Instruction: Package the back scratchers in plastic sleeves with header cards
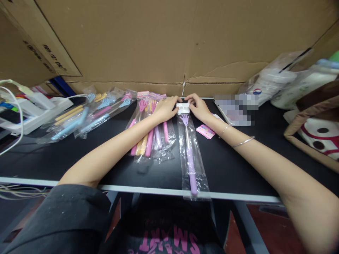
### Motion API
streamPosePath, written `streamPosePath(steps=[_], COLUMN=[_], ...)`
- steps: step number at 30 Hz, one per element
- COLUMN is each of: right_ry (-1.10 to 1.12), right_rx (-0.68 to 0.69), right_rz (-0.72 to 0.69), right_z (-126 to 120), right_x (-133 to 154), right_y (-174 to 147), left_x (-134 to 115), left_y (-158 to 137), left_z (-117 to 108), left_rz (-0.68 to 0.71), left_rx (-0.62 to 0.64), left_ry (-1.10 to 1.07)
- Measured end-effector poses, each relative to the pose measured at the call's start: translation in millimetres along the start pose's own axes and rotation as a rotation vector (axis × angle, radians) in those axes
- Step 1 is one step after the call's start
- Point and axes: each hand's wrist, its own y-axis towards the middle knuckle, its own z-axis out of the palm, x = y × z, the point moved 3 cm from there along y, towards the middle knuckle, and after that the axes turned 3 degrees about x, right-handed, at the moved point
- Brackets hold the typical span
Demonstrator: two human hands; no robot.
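A purple back scratcher (191, 158) with a hand-shaped head lies lengthwise before me in a clear plastic bag (202, 176), its lower end reaching over the table's front edge. Across the top of this bag sits a small whitish card (182, 107). My left hand (165, 109) grips the card's left edge between thumb and fingers. At the card's right edge, my right hand (199, 107) has its fingers curled and pinched on it. Under my left forearm are several bagged back scratchers (149, 143) in pink, yellow and purple, with printed cards at their tops, partly hidden.
Pink printed cards (206, 131) lie beside my right wrist. More bagged scratchers (84, 118) and a white power strip (53, 109) are at left. A phone-like flat object (230, 113), a bagged cup (274, 83) and a bag (321, 132) stand right. Cardboard (159, 42) walls the back.
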Motion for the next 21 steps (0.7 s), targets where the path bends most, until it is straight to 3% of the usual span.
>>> streamPosePath(steps=[21], right_ry=[-0.03], right_rx=[-0.013], right_rz=[0.042], right_z=[-1.4], right_x=[-8.8], right_y=[1.4], left_x=[-1.3], left_y=[0.3], left_z=[-1.6], left_rz=[-0.032], left_rx=[0.039], left_ry=[0.016])
